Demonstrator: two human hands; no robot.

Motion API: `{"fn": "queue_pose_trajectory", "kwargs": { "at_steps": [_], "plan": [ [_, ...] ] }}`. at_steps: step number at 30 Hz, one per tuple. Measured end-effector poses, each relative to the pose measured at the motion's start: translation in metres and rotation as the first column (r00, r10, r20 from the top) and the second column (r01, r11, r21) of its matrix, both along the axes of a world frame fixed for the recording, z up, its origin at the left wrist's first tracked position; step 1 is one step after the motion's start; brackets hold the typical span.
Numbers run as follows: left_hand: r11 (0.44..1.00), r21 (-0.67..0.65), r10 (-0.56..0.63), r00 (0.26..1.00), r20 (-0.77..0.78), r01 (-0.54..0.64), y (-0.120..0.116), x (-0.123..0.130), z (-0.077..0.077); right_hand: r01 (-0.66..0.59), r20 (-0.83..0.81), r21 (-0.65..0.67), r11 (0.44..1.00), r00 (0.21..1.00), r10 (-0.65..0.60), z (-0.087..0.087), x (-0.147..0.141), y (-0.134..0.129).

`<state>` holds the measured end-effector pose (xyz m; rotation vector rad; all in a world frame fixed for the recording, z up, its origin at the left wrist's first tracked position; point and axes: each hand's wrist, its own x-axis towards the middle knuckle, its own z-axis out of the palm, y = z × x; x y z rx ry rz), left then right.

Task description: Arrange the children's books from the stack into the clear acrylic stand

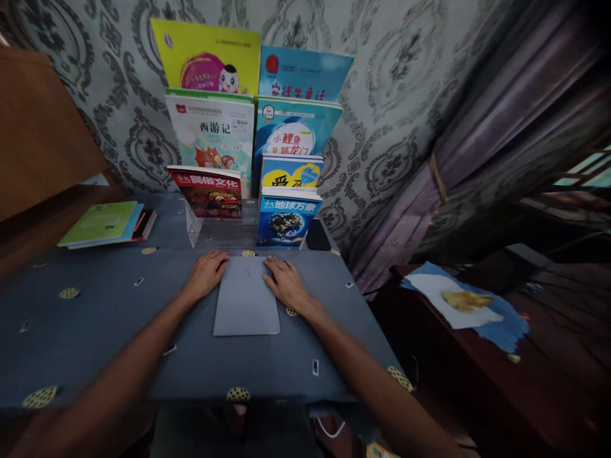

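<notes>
A thin flat grey notebook [247, 302] with rounded corners and a faint mark near its far edge lies on the cloth-covered table. My left hand [209, 273] rests at its far left corner, palm down, with the fingertips touching or just beside the edge. At the far right corner, my right hand [286, 280] lies flat with its fingers stretched onto the cover. Neither hand grips anything. Behind the notebook, a clear stand [224, 232] bears several upright books, among them a red book [210, 194] and a blue book with a globe [286, 222].
Several books [102, 222] are stacked on the left of the grey tablecloth [119, 299]. A dark phone-like slab [319, 235] lies right of the stand. A purple curtain [405, 210] hangs at the right, above a side table with blue and white cloths [449, 296].
</notes>
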<state>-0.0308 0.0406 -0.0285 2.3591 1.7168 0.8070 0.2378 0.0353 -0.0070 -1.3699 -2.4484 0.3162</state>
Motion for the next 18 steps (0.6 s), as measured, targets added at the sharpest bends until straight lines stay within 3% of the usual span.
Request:
{"fn": "queue_pose_trajectory", "kwargs": {
  "at_steps": [3,5,10,15,18],
  "plan": [
    [1.000,-0.013,0.003,1.000,0.001,-0.003,0.000,0.000,0.001,-0.044,-0.005,0.040,0.998,0.999,0.044,0.004,-0.009,-0.007],
    [1.000,-0.022,0.007,1.000,0.003,-0.007,0.000,0.001,0.002,-0.162,-0.023,0.048,0.986,0.986,0.164,0.006,-0.019,-0.016],
    [0.999,-0.038,0.011,1.000,0.003,-0.011,-0.001,0.000,0.003,-0.470,-0.059,-0.036,0.882,0.882,0.468,0.006,-0.049,-0.048],
    [0.999,-0.040,0.019,1.000,0.005,-0.019,-0.002,0.000,0.003,-0.599,-0.124,-0.048,0.799,0.798,0.590,0.005,-0.053,-0.083],
    [0.999,-0.039,0.019,1.000,0.005,-0.019,-0.002,0.000,0.002,-0.618,-0.170,-0.070,0.783,0.781,0.601,0.003,-0.046,-0.097]
  ]
}}
